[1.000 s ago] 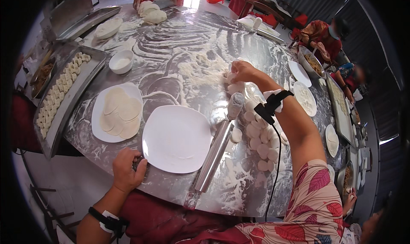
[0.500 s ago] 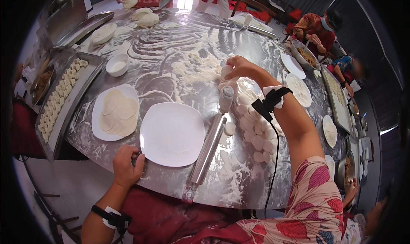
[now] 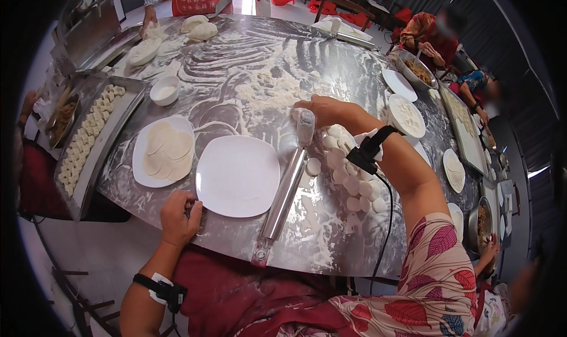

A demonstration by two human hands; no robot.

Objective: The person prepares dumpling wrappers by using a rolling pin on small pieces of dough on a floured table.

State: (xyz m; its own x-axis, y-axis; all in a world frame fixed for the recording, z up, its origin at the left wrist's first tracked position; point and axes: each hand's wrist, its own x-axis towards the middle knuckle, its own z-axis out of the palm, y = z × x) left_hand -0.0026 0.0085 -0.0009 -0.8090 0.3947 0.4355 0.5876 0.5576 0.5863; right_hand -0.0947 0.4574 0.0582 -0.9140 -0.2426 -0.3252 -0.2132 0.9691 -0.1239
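My right hand (image 3: 319, 110) reaches across the table, its fingers pinched around a small white dough round (image 3: 293, 115), mostly hidden. Just nearer lies a steel rolling pin (image 3: 285, 196), its far handle coated in flour. Several flattened dough rounds (image 3: 354, 186) are heaped right of the pin, and a single dough round (image 3: 313, 166) lies close beside it. At the table's near edge rests my left hand (image 3: 182, 219), fingers curled, with nothing visible in it. Beyond it stands a bare white square plate (image 3: 236, 174). Left of that, another white plate (image 3: 140, 166) bears overlapping rolled wrappers (image 3: 167, 151).
Flour is spread over the steel table (image 3: 236, 110). At left are a metal tray (image 3: 112, 136) of folded dumplings and a white bowl (image 3: 165, 91). Flour-filled dishes, a filling bowl (image 3: 415, 71) and co-workers line the right side. Another person works at the far edge.
My right hand has come nearer and slightly left with the dough round, to the rolling pin's far handle. My left hand stays by the table edge. A far co-worker's hand now reaches the flour dish.
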